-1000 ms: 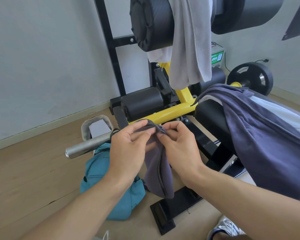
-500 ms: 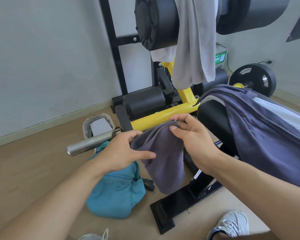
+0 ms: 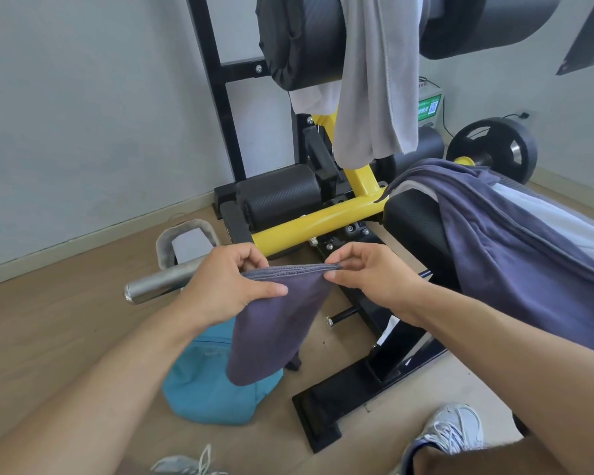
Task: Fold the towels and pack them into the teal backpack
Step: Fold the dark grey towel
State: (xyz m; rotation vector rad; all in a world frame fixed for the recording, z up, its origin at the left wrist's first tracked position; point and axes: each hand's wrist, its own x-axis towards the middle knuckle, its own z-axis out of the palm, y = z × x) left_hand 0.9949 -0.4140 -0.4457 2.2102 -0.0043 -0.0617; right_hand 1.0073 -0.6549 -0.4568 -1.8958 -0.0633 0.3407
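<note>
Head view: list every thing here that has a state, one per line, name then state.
Left hand: pinching the small towel's top edge.
Right hand: pinching the same edge.
Small purple-grey towel: held up, hanging folded, not packed.
Teal backpack: on the floor; opening not visible.
Light grey towel: draped over the upper roller pad, unfolded.
Large purple towel: draped over the bench, unfolded.

The small towel [image 3: 282, 323] is dark purple-grey, and the backpack [image 3: 206, 389] below it is teal. The hanging towel [image 3: 374, 80] is pale grey; the frame bar [image 3: 319, 222] is yellow.
</note>
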